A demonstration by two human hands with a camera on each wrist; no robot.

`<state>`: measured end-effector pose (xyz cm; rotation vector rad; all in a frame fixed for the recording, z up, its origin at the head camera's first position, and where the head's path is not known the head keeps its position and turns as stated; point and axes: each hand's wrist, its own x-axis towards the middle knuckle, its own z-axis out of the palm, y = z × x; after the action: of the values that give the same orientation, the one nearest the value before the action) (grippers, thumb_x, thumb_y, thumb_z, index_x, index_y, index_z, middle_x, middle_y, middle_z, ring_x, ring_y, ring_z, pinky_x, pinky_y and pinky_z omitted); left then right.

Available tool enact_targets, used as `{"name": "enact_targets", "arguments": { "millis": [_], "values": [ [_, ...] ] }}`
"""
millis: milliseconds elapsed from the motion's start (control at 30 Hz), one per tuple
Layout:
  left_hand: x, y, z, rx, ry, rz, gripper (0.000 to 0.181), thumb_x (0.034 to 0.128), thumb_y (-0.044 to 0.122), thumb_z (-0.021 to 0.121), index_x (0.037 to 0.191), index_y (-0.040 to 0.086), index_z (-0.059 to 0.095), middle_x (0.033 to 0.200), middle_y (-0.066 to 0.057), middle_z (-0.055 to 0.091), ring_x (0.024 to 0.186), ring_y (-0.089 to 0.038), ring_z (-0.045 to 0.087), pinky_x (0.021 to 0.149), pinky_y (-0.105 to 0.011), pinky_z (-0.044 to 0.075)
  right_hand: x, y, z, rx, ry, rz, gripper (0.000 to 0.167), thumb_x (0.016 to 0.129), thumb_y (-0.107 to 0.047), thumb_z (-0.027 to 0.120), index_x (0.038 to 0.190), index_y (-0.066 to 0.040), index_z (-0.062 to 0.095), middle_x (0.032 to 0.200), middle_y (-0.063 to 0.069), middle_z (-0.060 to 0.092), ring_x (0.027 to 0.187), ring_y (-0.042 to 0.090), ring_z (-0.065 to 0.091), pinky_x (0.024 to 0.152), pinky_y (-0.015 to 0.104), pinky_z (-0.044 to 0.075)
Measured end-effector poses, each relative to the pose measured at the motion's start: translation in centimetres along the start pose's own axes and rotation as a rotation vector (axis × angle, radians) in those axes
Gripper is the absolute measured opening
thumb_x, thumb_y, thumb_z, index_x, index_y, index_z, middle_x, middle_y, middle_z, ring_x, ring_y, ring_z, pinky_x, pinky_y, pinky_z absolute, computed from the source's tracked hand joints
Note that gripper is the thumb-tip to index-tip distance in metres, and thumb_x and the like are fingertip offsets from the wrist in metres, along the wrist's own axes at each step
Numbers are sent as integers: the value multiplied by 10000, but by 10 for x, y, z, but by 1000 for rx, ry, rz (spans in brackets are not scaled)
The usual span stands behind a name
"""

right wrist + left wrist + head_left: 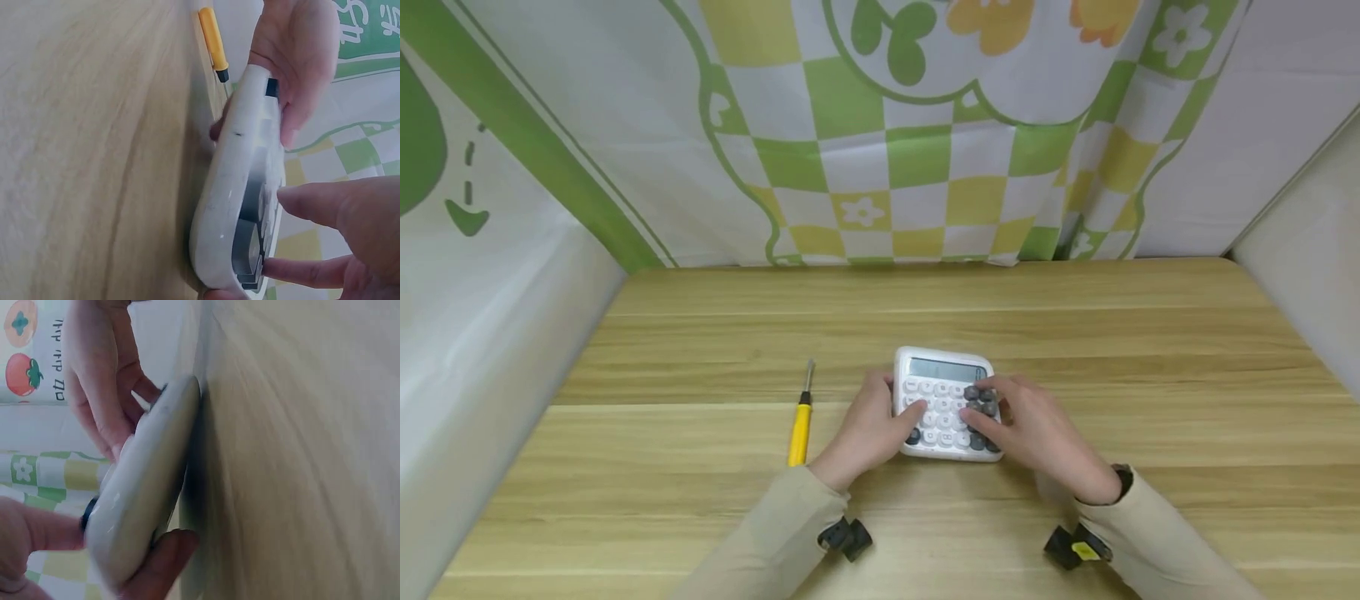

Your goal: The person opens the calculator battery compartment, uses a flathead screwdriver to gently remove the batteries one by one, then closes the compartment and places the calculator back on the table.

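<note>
On my remote feed: white calc [942,412] btwn both hands, at table [647,483]. L hand [874,423] grips L edge, thumb on top, fingers under; R hand [1037,427] grasps R side. Yellow screwdriver [801,427] L of L hand.

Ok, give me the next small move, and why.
Probably press one of the dark keys with the index finger of the right hand: its tip is right by them, and the left hand grips the calculator, thumb on top and a finger underneath, which should steady it.
</note>
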<state>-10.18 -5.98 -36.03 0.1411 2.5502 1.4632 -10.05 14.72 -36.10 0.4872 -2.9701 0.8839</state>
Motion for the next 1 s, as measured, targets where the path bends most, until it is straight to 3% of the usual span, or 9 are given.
{"name": "enact_targets", "arguments": {
  "millis": [167, 333, 467, 567, 767, 867, 1000],
  "values": [
    [2, 2, 3, -138, 21, -48, 478, 940, 145, 565, 1284, -78, 320, 1070, -214, 630, 840, -213, 614, 721, -302, 525, 4, -2, 2, 18, -24, 47, 434, 876, -323, 689, 1168, -7, 630, 759, 41, 562, 611, 114, 441, 518, 239, 346],
    [3, 5, 5, -209, 92, -58, 398, 995, 197, 454, 1284, -73, 409, 1201, -215, 597, 1063, -288, 572, 924, -419, 471, 6, -4, 3, 57, -42, 106, 473, 881, -382, 674, 1166, -10, 614, 782, 61, 575, 630, 141, 471, 525, 258, 368],
    [1, 6, 6, -229, 160, -47, 384, 1033, 219, 342, 1225, -34, 556, 1201, -193, 602, 1163, -315, 528, 1033, -489, 384, 7, -6, 2, 104, -63, 158, 543, 875, -470, 652, 1182, -27, 595, 942, 130, 653, 803, 219, 602, 621, 313, 472],
    [0, 7, 5, -237, 180, -40, 389, 1040, 218, 322, 1185, -15, 598, 1109, -174, 632, 1083, -276, 560, 999, -463, 416, 7, -7, 2, 143, -73, 185, 568, 873, -497, 642, 1200, -36, 583, 1086, 181, 660, 967, 284, 628, 718, 361, 521],
    [0, 10, 5, -412, 163, -66, 381, 1036, 175, 332, 1143, -67, 605, 947, -183, 630, 745, -154, 547, 700, -321, 511, 7, -10, 1, 222, -80, 216, 598, 873, -498, 640, 1244, -37, 552, 1173, 185, 632, 1025, 298, 615, 779, 388, 534],
    [0, 10, 5, -454, 167, -67, 333, 1010, 116, 391, 1183, -86, 592, 987, -207, 656, 716, -118, 564, 670, -294, 538, 6, -11, 0, 266, -89, 228, 598, 881, -497, 630, 1264, -49, 533, 1241, 176, 603, 1065, 304, 602, 819, 403, 528],
    [1, 9, 7, -438, 151, -48, 312, 962, 61, 467, 1211, -82, 588, 1061, -233, 674, 785, -133, 618, 714, -290, 556, 5, -15, -2, 356, -97, 217, 577, 899, -460, 623, 1281, -44, 507, 1283, 194, 570, 1094, 311, 588, 831, 388, 526]
  ]
}}
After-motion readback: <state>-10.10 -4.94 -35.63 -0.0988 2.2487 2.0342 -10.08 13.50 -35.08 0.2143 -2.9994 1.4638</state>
